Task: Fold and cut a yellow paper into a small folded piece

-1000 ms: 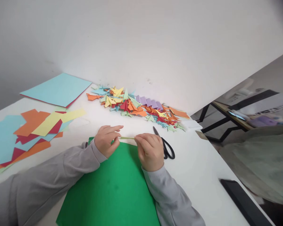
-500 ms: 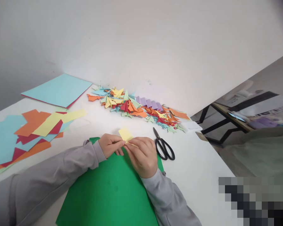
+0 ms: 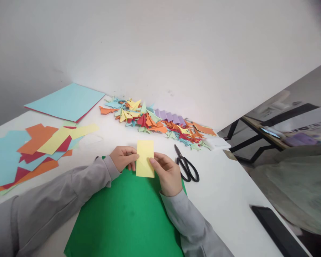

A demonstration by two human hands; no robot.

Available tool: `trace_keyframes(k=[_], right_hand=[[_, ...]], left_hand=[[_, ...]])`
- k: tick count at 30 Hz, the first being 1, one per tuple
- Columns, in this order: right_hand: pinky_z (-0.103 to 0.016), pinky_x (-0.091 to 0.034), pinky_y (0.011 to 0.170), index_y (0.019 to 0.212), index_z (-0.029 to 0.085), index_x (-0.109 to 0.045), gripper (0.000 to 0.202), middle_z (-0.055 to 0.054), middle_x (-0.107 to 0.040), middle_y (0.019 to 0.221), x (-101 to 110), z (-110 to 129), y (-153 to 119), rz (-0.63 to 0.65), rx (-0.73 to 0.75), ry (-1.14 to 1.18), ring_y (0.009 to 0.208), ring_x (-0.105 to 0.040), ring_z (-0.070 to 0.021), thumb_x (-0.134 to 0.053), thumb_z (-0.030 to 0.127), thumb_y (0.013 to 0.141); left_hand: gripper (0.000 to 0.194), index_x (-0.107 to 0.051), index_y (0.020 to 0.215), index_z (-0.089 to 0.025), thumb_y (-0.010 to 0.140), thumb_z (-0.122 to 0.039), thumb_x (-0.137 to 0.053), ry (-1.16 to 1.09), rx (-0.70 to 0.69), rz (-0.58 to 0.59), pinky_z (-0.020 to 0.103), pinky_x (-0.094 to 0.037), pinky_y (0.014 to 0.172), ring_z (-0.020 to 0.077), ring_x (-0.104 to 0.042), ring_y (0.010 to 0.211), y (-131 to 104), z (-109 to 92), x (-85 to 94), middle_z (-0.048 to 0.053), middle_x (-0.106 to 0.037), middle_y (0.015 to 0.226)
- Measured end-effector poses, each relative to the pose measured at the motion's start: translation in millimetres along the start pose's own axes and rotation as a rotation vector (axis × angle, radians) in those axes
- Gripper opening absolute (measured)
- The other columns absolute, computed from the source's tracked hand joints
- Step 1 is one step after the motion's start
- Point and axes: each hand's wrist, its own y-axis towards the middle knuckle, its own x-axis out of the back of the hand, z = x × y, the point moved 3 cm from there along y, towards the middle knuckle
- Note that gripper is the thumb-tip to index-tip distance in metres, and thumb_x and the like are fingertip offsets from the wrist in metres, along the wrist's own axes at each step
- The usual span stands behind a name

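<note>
A small yellow paper rectangle (image 3: 145, 162) is held upright above the top end of a green sheet (image 3: 123, 214). My left hand (image 3: 123, 158) pinches its left edge between thumb and fingers. On the opposite edge, my right hand (image 3: 167, 172) grips the paper with the thumb on its front; the other fingers are partly behind it. Black-handled scissors (image 3: 186, 166) lie just right of my right hand, points away from me.
Small folded papers in many colours (image 3: 149, 121) are heaped along the wall. Loose coloured cut pieces (image 3: 40, 141) overlap at the left, below a large light-blue sheet (image 3: 66, 101). A black flat object (image 3: 278, 230) lies at the lower right.
The yellow paper was partly hidden between my fingers and now shows its full face. My hands have moved apart to its two side edges, the right one shifting slightly right.
</note>
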Motion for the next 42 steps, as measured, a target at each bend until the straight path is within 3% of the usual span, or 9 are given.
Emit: trace_keyframes(k=[2,5,9,16,25,29,32,35,42], right_hand=[[-0.027,-0.045,0.05,0.072,0.016,-0.063,0.019,-0.003,-0.066,0.062,-3,-6,0,0.034,-0.156,0.111,0.052,-0.056,-0.0137,-0.067,0.032,0.064],[-0.023,-0.042,0.047,0.06,0.015,-0.063,0.017,0.0,-0.063,0.054,-4,-7,-1,0.054,-0.207,0.15,0.046,-0.052,-0.0102,-0.072,0.029,0.058],[-0.023,-0.041,0.048,0.065,0.017,-0.065,0.015,0.0,-0.064,0.057,-3,-5,-1,0.081,-0.19,0.213,0.049,-0.053,-0.01,-0.07,0.031,0.061],[-0.023,-0.038,0.043,0.068,0.017,-0.066,0.015,0.003,-0.057,0.046,5,-6,3,-0.017,-0.111,0.161,0.041,-0.047,-0.0087,-0.071,0.029,0.061],[-0.021,-0.034,0.038,0.066,0.017,-0.064,0.014,0.005,-0.053,0.042,11,0,3,-0.152,-0.054,0.166,0.038,-0.044,-0.008,-0.071,0.029,0.062],[-0.022,-0.038,0.041,0.071,0.016,-0.065,0.017,0.001,-0.061,0.053,4,-3,1,0.044,-0.161,0.231,0.042,-0.049,-0.0094,-0.07,0.031,0.063],[-0.021,-0.037,0.039,0.072,0.016,-0.065,0.02,0.0,-0.062,0.054,-1,-6,-2,0.158,-0.244,0.229,0.04,-0.048,-0.0088,-0.071,0.031,0.061],[-0.019,-0.033,0.035,0.068,0.016,-0.064,0.018,0.003,-0.058,0.046,2,-8,0,0.097,-0.252,0.239,0.035,-0.044,-0.0065,-0.071,0.031,0.06],[-0.022,-0.041,0.042,0.069,0.017,-0.064,0.018,0.002,-0.061,0.051,-2,-9,-1,0.117,-0.308,0.326,0.04,-0.051,-0.0094,-0.072,0.03,0.059]], left_hand=[[0.02,-0.058,0.064,-0.01,0.062,-0.03,-0.062,0.062,-0.029,0.017,0.018,-0.036,0.034,0.0079,-0.048,0.033,-2,-1,-0.7,-0.002,-0.053,0.037],[0.023,-0.057,0.062,-0.011,0.066,-0.033,-0.06,0.126,-0.045,0.015,0.018,-0.034,0.034,0.0056,-0.042,0.03,-3,0,0.2,-0.003,-0.051,0.035],[0.026,-0.056,0.057,-0.012,0.069,-0.035,-0.057,0.176,-0.054,0.067,0.018,-0.033,0.034,0.005,-0.039,0.029,-4,2,0.2,-0.003,-0.05,0.035],[0.027,-0.058,0.054,-0.011,0.069,-0.034,-0.058,0.211,-0.037,0.13,0.018,-0.031,0.034,0.005,-0.039,0.03,-6,3,0.0,-0.002,-0.051,0.036],[0.025,-0.065,0.077,-0.01,0.059,-0.027,-0.067,0.043,-0.044,0.081,0.019,-0.037,0.034,0.005,-0.046,0.034,-6,3,-3.3,-0.001,-0.059,0.054],[0.019,-0.062,0.068,-0.009,0.056,-0.023,-0.068,0.013,-0.048,-0.009,0.019,-0.036,0.033,0.0054,-0.044,0.031,-5,1,-0.8,-0.003,-0.054,0.045],[0.032,-0.058,0.089,-0.009,0.063,-0.027,-0.062,-0.033,-0.052,-0.032,0.02,-0.037,0.033,0.0063,-0.046,0.033,-4,-1,1.6,-0.001,-0.058,0.054],[0.049,-0.043,0.113,-0.016,0.067,-0.025,-0.058,-0.053,-0.105,-0.039,0.021,-0.04,0.035,0.0074,-0.052,0.039,-5,-3,2.3,0.003,-0.06,0.079],[0.015,-0.065,0.074,-0.014,0.059,-0.016,-0.063,0.093,-0.285,0.031,0.021,-0.046,0.05,0.009,-0.057,0.058,-11,-2,-6.3,0.007,-0.058,0.087]])
